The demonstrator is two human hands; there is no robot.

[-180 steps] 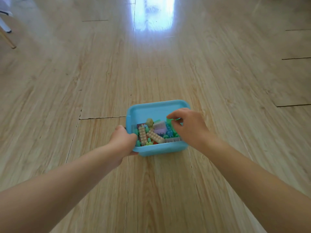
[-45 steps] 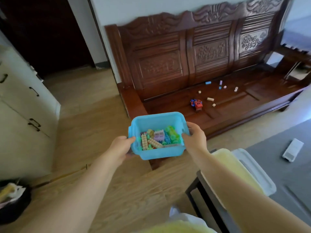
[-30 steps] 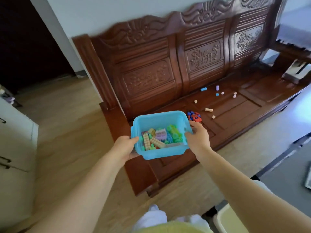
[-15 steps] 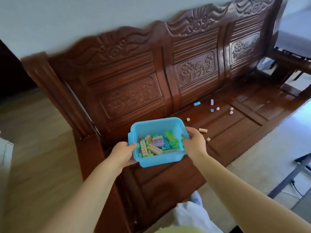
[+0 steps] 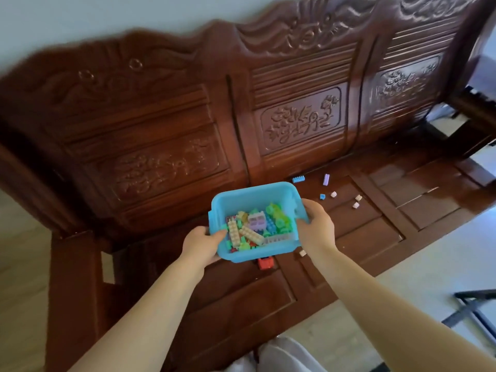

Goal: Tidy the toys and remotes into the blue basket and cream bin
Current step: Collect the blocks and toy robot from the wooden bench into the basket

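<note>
I hold the blue basket over the seat of a carved wooden bench. My left hand grips its left side and my right hand grips its right side. Several coloured toy bricks fill the basket's bottom. Loose bricks lie on the seat beyond the basket: a blue one, a purple one, and small cream ones. A red toy peeks out under the basket's near edge. A cream brick lies by my right wrist. The cream bin is out of view.
The bench's tall carved backrest stands behind the seat, its armrest at the left. Wooden floor lies at the far left, pale floor at the right. A dark metal frame stands at lower right. My white-clad leg shows at the bottom.
I lifted the basket from the floor, turned, and carried it to the bench. Over the last second I stepped closer, so the basket now hangs over the seat and covers the red toy.
</note>
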